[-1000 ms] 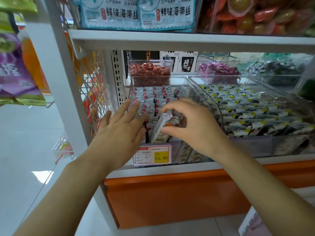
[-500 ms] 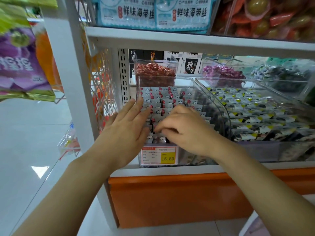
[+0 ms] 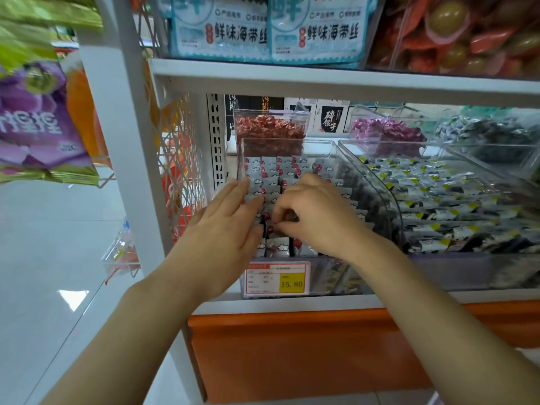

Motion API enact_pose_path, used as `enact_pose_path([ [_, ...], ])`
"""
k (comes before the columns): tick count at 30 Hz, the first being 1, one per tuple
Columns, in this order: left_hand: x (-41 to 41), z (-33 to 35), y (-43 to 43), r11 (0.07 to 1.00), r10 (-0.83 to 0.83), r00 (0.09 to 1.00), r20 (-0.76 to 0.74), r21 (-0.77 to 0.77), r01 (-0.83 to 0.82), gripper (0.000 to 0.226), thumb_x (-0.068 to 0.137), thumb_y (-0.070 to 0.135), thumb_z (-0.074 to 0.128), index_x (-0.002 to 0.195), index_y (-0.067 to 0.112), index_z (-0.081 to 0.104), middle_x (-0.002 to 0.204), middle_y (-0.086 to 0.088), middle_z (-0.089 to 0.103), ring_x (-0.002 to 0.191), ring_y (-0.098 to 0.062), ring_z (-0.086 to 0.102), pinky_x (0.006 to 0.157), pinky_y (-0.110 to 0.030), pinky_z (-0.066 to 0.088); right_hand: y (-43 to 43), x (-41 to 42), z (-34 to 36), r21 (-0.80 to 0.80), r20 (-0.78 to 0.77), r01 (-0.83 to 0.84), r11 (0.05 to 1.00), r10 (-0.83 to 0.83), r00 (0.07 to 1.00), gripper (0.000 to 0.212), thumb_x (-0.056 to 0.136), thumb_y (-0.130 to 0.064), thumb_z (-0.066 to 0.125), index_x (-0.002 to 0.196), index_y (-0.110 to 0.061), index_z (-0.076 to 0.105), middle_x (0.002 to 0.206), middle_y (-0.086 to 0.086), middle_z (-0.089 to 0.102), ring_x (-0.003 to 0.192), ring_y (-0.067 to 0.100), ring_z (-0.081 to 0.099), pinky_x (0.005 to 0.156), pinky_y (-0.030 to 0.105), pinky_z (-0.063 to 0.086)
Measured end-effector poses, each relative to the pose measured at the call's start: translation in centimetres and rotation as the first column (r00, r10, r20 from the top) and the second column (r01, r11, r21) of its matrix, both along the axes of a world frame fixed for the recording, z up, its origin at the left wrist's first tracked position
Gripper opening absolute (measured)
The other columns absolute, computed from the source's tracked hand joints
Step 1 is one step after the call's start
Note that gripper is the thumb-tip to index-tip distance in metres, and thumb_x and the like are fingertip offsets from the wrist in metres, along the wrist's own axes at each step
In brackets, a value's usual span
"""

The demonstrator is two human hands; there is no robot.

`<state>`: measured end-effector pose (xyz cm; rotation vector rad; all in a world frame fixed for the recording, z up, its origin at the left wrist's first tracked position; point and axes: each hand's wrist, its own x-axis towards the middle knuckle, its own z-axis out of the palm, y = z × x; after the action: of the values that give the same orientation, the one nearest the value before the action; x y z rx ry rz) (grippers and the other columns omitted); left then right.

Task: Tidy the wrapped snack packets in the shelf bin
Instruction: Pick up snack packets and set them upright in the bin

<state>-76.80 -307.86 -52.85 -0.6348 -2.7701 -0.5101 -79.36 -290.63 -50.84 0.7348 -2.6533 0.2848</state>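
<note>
the left hand (image 3: pixel 225 229) lies flat, fingers spread wide, pressing the snack packets (image 3: pixel 270 173) in the clear shelf bin (image 3: pixel 388 206). just beside it, the right hand (image 3: pixel 315 214) has its grip narrowed, fingertips pinching one packet below a price tag (image 3: pixel 277 279).

At the centre of the frame, the snack packets (image 3: pixel 270 171) are silver-white with small white cloud shapes and red dots. Below them the price tag (image 3: pixel 276 279) is white with a red border and a yellow block. To the right, the neighbouring packets (image 3: pixel 432 197) are black and white with yellow corners. At lower centre the shelf base (image 3: pixel 306 352) is orange.
</note>
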Motion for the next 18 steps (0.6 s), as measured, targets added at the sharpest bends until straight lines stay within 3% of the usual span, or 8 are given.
enact_pose_path([
  [3,0.0,0.0,0.2,1.0,0.002,1.0,0.007,0.022,-0.002,0.051,0.097,0.035,0.029,0.147,0.026,0.021,0.158,0.007,-0.002,0.143,-0.006,-0.01,0.117,-0.038,0.004,0.1,0.2,0.2,-0.099,0.054,-0.006,0.995,0.012,0.998,0.004,0.086,-0.027,0.064,0.082,-0.025,0.063,0.083,-0.016,0.053,0.087,0.008,0.038,0.074,0.029,0.031],
  [7,0.0,0.1,0.4,0.998,0.009,1.0,0.013,0.055,-0.01,0.052,0.096,0.036,0.029,0.147,0.026,0.022,0.158,0.006,0.001,0.143,-0.006,-0.008,0.118,-0.04,0.004,0.3,0.8,0.6,-0.414,0.078,-0.022,0.91,0.06,0.995,0.009,0.089,-0.018,0.059,0.081,-0.02,0.055,0.08,-0.014,0.048,0.069,-0.001,0.045,0.062,0.016,0.033],
  [10,0.1,0.0,0.5,0.998,0.015,1.0,0.012,0.067,-0.016,0.053,0.095,0.038,0.028,0.147,0.027,0.024,0.158,0.006,0.003,0.144,-0.007,-0.006,0.118,-0.042,0.006,0.2,1.4,0.6,-0.44,0.07,-0.036,0.897,0.074,0.995,0.005,0.091,-0.017,0.056,0.086,-0.016,0.055,0.085,-0.006,0.054,0.074,0.007,0.051,0.066,0.022,0.042],
  [12,0.2,0.0,0.6,0.996,0.021,1.0,0.005,0.083,-0.022,0.051,0.096,0.037,0.029,0.146,0.026,0.027,0.158,0.005,0.007,0.144,-0.009,-0.003,0.118,-0.044,0.008,0.3,1.7,0.8,-0.519,0.014,-0.035,0.854,0.05,0.999,0.005,0.092,-0.015,0.055,0.087,-0.015,0.053,0.084,-0.008,0.052,0.075,0.005,0.051,0.068,0.016,0.041],
  [15,0.1,0.3,0.8,0.991,0.042,0.998,-0.048,0.129,-0.036,0.047,0.096,0.033,0.033,0.141,0.019,0.039,0.154,0.001,0.023,0.144,-0.014,0.009,0.116,-0.049,0.014,1.4,2.1,1.5,-0.692,-0.069,-0.046,0.72,-0.002,0.998,0.01,0.092,-0.009,0.054,0.085,-0.016,0.051,0.08,-0.01,0.051,0.07,-0.001,0.05,0.065,0.01,0.041],
  [18,0.3,0.9,1.2,0.986,0.078,0.982,-0.173,0.16,-0.05,0.046,0.094,0.038,0.036,0.13,0.015,0.054,0.143,-0.002,0.045,0.137,-0.021,0.029,0.111,-0.049,0.022,3.1,2.7,1.5,-0.886,0.018,0.034,0.463,-0.038,0.999,0.018,0.094,-0.008,0.051,0.08,-0.019,0.051,0.077,-0.004,0.057,0.058,0.0,0.052,0.054,0.013,0.043],
])
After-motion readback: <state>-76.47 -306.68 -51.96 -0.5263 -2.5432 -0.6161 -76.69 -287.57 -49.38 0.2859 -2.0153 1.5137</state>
